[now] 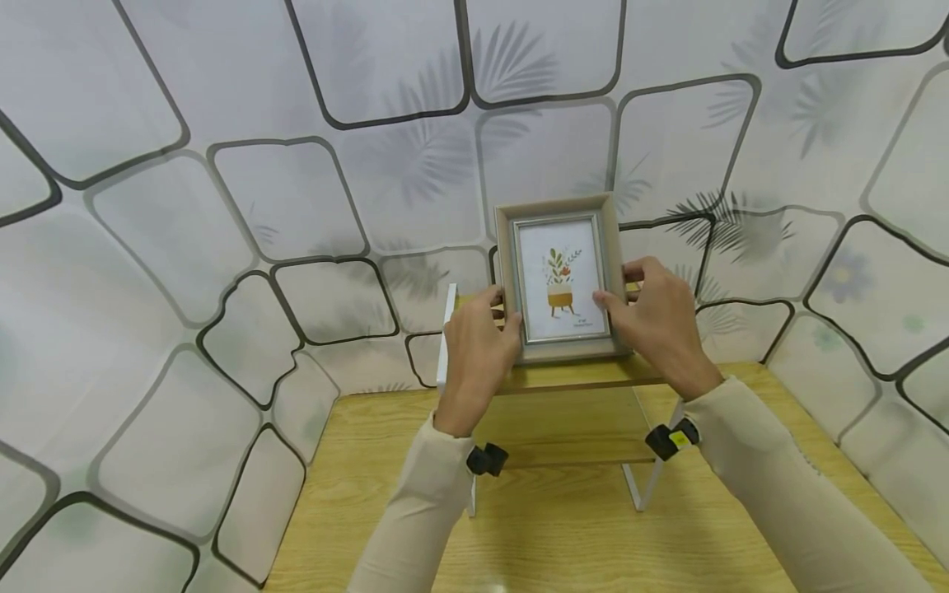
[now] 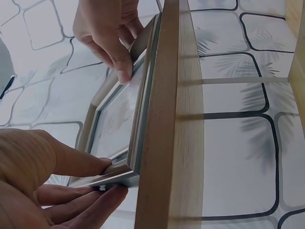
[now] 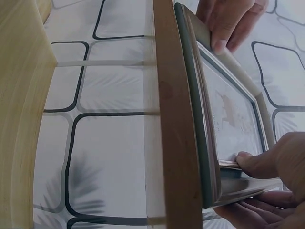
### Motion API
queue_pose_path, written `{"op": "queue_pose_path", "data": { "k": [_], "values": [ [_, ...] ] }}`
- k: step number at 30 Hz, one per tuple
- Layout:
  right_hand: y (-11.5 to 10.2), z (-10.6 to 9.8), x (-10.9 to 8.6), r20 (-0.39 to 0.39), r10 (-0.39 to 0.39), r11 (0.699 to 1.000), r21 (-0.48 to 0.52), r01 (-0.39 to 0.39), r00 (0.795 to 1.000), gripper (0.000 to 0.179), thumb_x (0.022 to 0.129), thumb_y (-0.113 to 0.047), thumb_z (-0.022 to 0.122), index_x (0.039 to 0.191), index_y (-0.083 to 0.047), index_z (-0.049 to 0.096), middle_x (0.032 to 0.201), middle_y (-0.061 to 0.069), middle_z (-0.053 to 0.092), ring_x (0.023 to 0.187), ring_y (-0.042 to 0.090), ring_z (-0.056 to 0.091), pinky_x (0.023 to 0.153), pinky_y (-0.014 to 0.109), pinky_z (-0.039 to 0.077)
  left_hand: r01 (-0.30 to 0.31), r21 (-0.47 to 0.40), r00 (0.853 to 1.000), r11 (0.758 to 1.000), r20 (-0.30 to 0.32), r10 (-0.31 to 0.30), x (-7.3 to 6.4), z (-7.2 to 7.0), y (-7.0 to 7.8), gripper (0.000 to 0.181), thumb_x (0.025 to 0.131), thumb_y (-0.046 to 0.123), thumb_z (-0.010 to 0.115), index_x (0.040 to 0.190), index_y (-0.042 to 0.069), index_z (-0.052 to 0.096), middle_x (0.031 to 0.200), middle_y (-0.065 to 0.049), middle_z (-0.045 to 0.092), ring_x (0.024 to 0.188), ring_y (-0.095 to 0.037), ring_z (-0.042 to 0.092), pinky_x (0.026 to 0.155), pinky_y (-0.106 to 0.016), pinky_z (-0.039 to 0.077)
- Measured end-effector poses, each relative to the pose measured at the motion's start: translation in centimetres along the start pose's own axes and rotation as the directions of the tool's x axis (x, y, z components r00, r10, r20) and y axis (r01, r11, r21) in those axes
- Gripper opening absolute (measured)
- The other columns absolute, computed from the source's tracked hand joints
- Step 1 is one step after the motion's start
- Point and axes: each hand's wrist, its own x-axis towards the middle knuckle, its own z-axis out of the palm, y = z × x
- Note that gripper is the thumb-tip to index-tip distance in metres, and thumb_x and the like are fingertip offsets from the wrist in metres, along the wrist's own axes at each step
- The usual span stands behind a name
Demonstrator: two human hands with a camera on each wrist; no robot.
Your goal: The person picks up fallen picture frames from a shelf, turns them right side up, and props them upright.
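Homelike corner: leaf-patterned walls [image 1: 423,189], wooden shelf [image 1: 567,424]

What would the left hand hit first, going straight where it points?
Beyond the beige rectangular picture frame it holds, the left hand would probably meet the white leaf-printed wall, though depth is unclear.

Near the brown front edge [image 3: 178,124] of the yellow wood-grained shelf [image 1: 586,376], the picture frame [image 1: 554,206] was beige with a silvery inner border [image 1: 518,272]; its white print [image 1: 537,288] showed an ochre pot [image 1: 561,301], green leaves [image 1: 554,262] and a reddish bloom [image 1: 566,270]. The shelf's legs [image 1: 649,486] were white, the table [image 1: 563,535] yellow wood-grained, the sleeves [image 1: 418,502] beige, the wrist cameras [image 1: 487,459] black. Past the table's back edge, white walls [image 1: 415,222] bore rounded black and grey outlines [image 1: 465,58] and grey fronds [image 1: 511,70].
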Motion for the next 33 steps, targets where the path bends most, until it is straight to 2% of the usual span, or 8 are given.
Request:
{"op": "queue_pose_path", "data": {
  "k": [6, 15, 22, 29, 33],
  "values": [
    [-0.01, 0.01, -0.09, -0.027, -0.002, 1.000, 0.030, 0.003, 1.000, 0.042, 0.090, -0.011, 0.077, 0.118, 0.013, 0.057, 0.116, 0.032, 0.065, 0.093, 0.047, 0.071, 0.071, 0.056, 0.059, 0.022, -0.039, 0.999, 0.999, -0.025, -0.023, -0.07, 0.17, -0.03, 0.036, 0.092, 0.010, 0.075, 0.126, 0.000, 0.067, 0.119, -0.012, 0.072, 0.096, -0.023, 0.074, 0.085, -0.042, 0.059],
    [-0.03, 0.01, -0.27, -0.060, 0.025, 0.997, 0.072, -0.021, 0.998, 0.044, 0.090, -0.012, 0.078, 0.118, 0.012, 0.055, 0.115, 0.032, 0.063, 0.098, 0.048, 0.069, 0.074, 0.055, 0.059, 0.016, -0.096, 0.996, 0.995, -0.085, -0.024, -0.17, 0.20, 0.05, 0.033, 0.089, 0.008, 0.079, 0.118, -0.001, 0.067, 0.110, -0.012, 0.074, 0.094, -0.023, 0.073, 0.085, -0.043, 0.057],
    [0.31, 0.21, -0.42, -0.111, -0.020, 0.996, 0.086, 0.030, 0.994, 0.042, 0.087, -0.007, 0.080, 0.113, 0.013, 0.053, 0.108, 0.031, 0.061, 0.093, 0.048, 0.070, 0.073, 0.050, 0.060, 0.012, -0.129, 0.994, 0.992, -0.105, -0.026, -0.33, 0.14, 0.13, 0.030, 0.086, 0.005, 0.080, 0.112, 0.000, 0.066, 0.108, -0.013, 0.074, 0.093, -0.024, 0.074, 0.079, -0.039, 0.060],
    [0.61, 0.15, -0.73, -0.144, -0.048, 0.988, 0.137, 0.068, 0.988, 0.041, 0.086, -0.004, 0.080, 0.109, 0.013, 0.051, 0.108, 0.029, 0.058, 0.092, 0.048, 0.071, 0.071, 0.037, 0.057, 0.013, -0.142, 0.995, 0.990, -0.098, -0.027, -0.48, 0.06, 0.23, 0.028, 0.084, 0.003, 0.082, 0.107, 0.000, 0.066, 0.105, -0.014, 0.074, 0.092, -0.024, 0.074, 0.077, -0.038, 0.060],
    [0.69, 0.12, -0.87, -0.157, -0.068, 0.984, 0.152, 0.092, 0.985, 0.041, 0.086, -0.003, 0.080, 0.107, 0.013, 0.049, 0.109, 0.028, 0.057, 0.093, 0.048, 0.070, 0.072, 0.034, 0.057, 0.014, -0.152, 0.995, 0.988, -0.092, -0.029, -0.57, -0.05, 0.32, 0.028, 0.084, 0.002, 0.082, 0.106, 0.000, 0.066, 0.104, -0.014, 0.073, 0.093, -0.024, 0.074, 0.075, -0.037, 0.061]
  ]
}}
